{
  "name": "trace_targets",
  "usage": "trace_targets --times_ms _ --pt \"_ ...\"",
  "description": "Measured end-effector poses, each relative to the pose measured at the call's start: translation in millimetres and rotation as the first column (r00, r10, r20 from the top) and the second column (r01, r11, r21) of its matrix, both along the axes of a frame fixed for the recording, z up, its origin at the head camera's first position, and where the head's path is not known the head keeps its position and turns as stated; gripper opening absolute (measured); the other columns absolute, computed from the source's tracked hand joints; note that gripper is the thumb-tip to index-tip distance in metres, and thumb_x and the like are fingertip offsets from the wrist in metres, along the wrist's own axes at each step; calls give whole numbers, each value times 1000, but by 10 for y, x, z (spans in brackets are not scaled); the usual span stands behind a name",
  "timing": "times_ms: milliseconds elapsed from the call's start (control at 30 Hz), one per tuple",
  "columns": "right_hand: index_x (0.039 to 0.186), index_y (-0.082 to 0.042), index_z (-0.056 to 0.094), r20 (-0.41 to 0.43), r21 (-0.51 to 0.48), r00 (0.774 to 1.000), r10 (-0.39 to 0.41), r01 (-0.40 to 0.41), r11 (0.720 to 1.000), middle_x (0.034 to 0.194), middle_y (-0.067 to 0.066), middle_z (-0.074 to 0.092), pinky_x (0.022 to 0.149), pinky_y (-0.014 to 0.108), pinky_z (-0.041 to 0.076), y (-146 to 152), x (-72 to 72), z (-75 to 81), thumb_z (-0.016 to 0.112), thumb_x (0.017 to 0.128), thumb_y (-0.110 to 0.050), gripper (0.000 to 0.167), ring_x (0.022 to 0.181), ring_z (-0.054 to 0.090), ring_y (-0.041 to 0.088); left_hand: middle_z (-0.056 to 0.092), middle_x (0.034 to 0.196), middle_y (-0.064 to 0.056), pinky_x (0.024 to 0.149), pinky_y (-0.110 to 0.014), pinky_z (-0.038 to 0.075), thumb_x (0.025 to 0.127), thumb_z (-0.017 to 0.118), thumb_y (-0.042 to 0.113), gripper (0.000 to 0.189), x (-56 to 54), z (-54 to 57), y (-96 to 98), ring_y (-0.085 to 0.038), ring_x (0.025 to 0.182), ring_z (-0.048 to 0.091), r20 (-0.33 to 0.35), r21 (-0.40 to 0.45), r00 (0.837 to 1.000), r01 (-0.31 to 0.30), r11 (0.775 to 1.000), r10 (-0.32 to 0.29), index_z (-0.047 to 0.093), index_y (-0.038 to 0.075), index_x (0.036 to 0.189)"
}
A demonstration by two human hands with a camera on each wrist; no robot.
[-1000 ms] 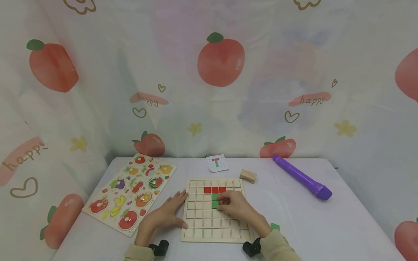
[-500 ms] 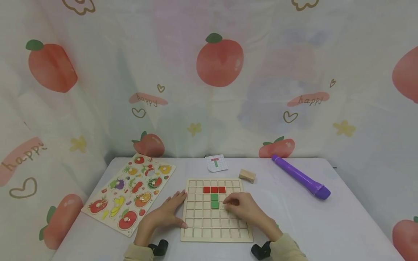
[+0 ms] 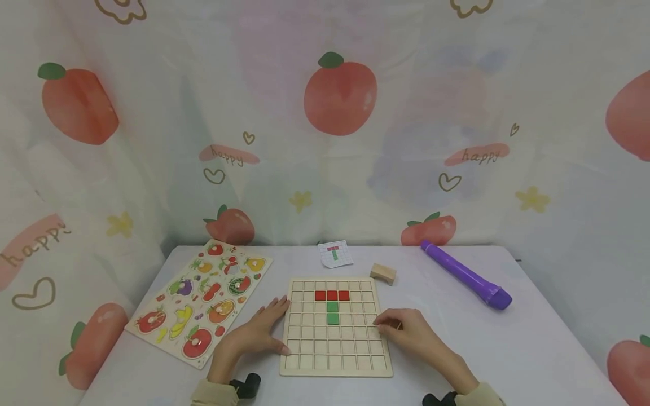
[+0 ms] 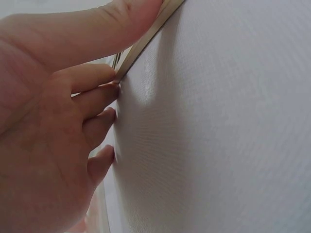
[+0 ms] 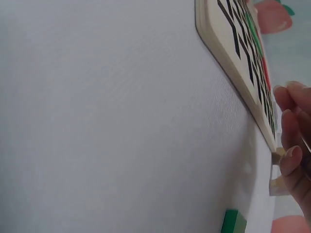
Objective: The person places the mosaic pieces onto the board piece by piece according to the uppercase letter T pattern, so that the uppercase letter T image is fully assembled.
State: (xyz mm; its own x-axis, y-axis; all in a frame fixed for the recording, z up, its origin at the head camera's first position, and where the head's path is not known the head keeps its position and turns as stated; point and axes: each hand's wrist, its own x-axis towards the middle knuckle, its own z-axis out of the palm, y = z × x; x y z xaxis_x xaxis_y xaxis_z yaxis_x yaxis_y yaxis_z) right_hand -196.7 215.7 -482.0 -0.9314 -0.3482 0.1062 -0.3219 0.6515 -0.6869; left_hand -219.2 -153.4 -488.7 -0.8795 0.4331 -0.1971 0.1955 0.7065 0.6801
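Observation:
A square wooden grid board [image 3: 310, 362] lies flat, with three red tiles [image 3: 332, 295] in a row and two green tiles [image 3: 332, 313] below the middle one. My left hand [image 3: 256, 332] rests along the board's left edge, fingers spread, thumb at the lower left rim. Over the right edge my right hand [image 3: 406, 330] hovers with loosely bent fingers, nothing between them. A green block [image 5: 234, 222] lies on the table in the right wrist view; the right arm hides it in the head view.
A fruit puzzle board [image 3: 203, 304] lies left of the left hand. Behind the grid board are a pattern card [image 3: 335, 254] with a red and green T and a small wooden arch block [image 3: 383, 273]. A purple toy microphone [image 3: 464, 274] lies at the back right.
My right hand has left the lower green tile and moved right to the board's edge. Both green tiles now show fully. The left hand stays in place.

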Motion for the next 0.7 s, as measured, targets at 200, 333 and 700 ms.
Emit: trace_targets --times_ms 200,333,700 --pt "101 -13 79 -12 31 999 -44 44 999 93 -6 75 63 19 51 212 96 -23 75 91 -12 11 72 55 -3 25 170 -16 131 -58 9 70 93 21 109 11 -5 -9 -38 159 15 4 23 1000 5 1000 -5 33 1 159" --pt "102 -14 78 -12 32 999 -51 51 998 94 -7 75 64 18 51 354 152 -30 76 91 -12 12 75 55 -3 25 170 -15 131 -58 9 70 93 21 109 18 -4 -7 -37 159 15 6 19 1000 -3 1000 3 34 1 159" --pt "106 -10 75 49 38 999 1 -3 999 98 -2 75 69 21 55 682 255 -65 84 84 -20 27 82 61 2 25 170 -15 132 -57 9 71 93 20 108 13 -17 3 -37 160 14 10 16 1000 -5 1000 5 33 1 160"
